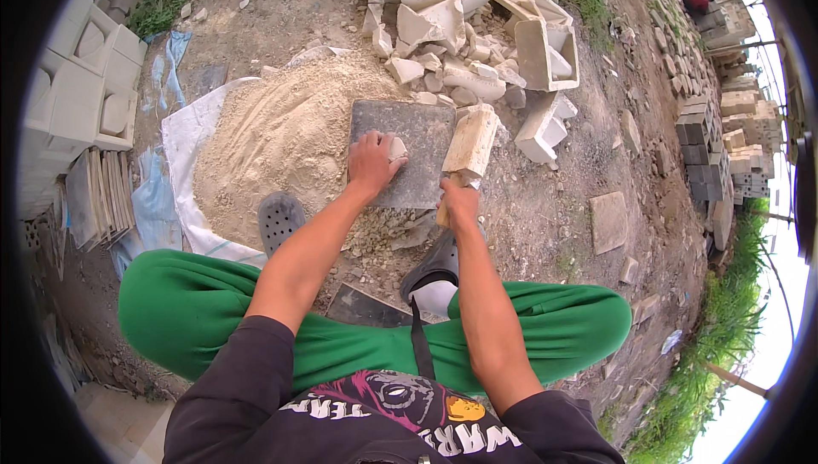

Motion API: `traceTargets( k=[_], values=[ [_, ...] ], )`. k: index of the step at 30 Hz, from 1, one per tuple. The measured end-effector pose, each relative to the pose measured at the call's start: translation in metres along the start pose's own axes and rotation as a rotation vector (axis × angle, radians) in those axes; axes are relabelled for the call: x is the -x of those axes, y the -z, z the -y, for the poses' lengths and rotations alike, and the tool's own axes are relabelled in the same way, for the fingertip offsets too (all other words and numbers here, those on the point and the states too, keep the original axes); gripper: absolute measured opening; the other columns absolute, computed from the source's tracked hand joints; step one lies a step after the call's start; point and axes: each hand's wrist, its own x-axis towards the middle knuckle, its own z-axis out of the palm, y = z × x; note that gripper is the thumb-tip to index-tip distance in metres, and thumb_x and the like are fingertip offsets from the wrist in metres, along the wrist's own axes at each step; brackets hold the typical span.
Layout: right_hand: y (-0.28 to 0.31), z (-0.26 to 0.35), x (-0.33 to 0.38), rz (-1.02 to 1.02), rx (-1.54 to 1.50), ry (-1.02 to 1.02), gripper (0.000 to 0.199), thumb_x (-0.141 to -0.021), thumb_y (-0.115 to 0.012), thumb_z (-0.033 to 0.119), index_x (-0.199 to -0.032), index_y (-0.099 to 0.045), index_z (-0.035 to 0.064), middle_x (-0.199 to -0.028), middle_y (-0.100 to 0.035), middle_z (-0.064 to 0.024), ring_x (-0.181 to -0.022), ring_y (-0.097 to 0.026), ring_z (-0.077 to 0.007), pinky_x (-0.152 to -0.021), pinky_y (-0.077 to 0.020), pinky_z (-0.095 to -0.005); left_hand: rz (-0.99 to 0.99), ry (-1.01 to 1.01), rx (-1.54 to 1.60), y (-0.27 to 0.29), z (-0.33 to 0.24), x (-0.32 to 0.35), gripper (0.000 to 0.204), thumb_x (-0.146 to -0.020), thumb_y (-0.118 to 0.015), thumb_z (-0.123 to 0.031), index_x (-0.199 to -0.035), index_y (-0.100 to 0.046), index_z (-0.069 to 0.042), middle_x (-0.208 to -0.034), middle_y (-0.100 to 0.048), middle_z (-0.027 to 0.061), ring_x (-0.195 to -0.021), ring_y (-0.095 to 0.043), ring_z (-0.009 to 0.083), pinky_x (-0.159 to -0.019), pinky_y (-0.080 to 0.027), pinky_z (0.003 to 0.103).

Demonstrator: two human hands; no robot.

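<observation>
Atop the slab (430, 183), left of the mallet (471, 142), our left hand (371, 165) curls over the chunk (398, 149) while our right hand (460, 201), apart from it, clasps the mallet, so a swing straying left could hurt us.

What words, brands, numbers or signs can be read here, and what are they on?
Dark T-shirt: large white lettering beside and below a colourful print, partly lost in folds; wording not copied here.
Mallet, dark slab and pale chunk: none visible.
Distant stacked blocks: too small to tell.
</observation>
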Motion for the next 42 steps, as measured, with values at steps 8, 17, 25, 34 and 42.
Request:
traceTargets(
  k=[8,17,25,34,42],
  values=[
    [0.007,-0.010,0.020,0.019,0.076,0.000,0.046,-0.073,-0.075,0.024,-0.096,-0.064,-0.0154,-0.076,-0.069,-0.0188,-0.057,-0.070,-0.0281,-0.053,-0.0543,-0.0392,0.063,-0.016,-0.086,0.006,0.007,0.016,0.059,-0.081,-0.074,-0.044,-0.132,-0.062,-0.016,-0.118,-0.057,0.0130,-0.111,-0.056,0.0320,-0.092,-0.047,0.046],
    [0.000,-0.013,0.063,0.155,-0.150,-0.080,0.041,-0.072,-0.080,0.021,-0.090,-0.066,-0.0135,-0.080,-0.069,-0.0184,-0.057,-0.068,-0.0255,-0.052,-0.0539,-0.0407,0.165,0.257,0.121,0.012,0.002,0.017,0.055,-0.084,-0.075,-0.036,-0.132,-0.059,-0.014,-0.122,-0.059,0.0169,-0.115,-0.059,0.0377,-0.096,-0.050,0.047],
    [-0.022,-0.069,0.048,-0.045,0.141,0.065,0.032,-0.070,-0.078,0.014,-0.082,-0.068,-0.0132,-0.073,-0.069,-0.0149,-0.054,-0.067,-0.0230,-0.050,-0.0536,-0.0352,0.292,0.238,0.039,0.016,0.001,-0.010,0.045,-0.084,-0.077,-0.029,-0.124,-0.064,-0.015,-0.127,-0.059,0.0166,-0.115,-0.061,0.0365,-0.095,-0.051,0.047],
    [-0.023,-0.060,0.065,-0.065,0.066,-0.030,0.034,-0.069,-0.078,0.019,-0.091,-0.071,-0.0055,-0.078,-0.072,-0.0140,-0.058,-0.069,-0.0250,-0.055,-0.0555,-0.0371,0.227,0.135,0.180,0.003,0.020,0.009,0.060,-0.083,-0.077,-0.030,-0.139,-0.058,-0.017,-0.126,-0.057,0.0220,-0.115,-0.058,0.0383,-0.098,-0.049,0.044],
    [-0.049,-0.079,0.060,-0.237,0.066,0.177,0.037,-0.072,-0.080,0.026,-0.097,-0.072,-0.0013,-0.081,-0.073,-0.0140,-0.059,-0.071,-0.0223,-0.054,-0.0550,-0.0360,0.140,0.362,0.529,-0.023,0.028,0.004,0.058,-0.084,-0.074,-0.021,-0.137,-0.058,-0.005,-0.126,-0.060,0.0229,-0.113,-0.062,0.0348,-0.099,-0.049,0.040]
  ],
)
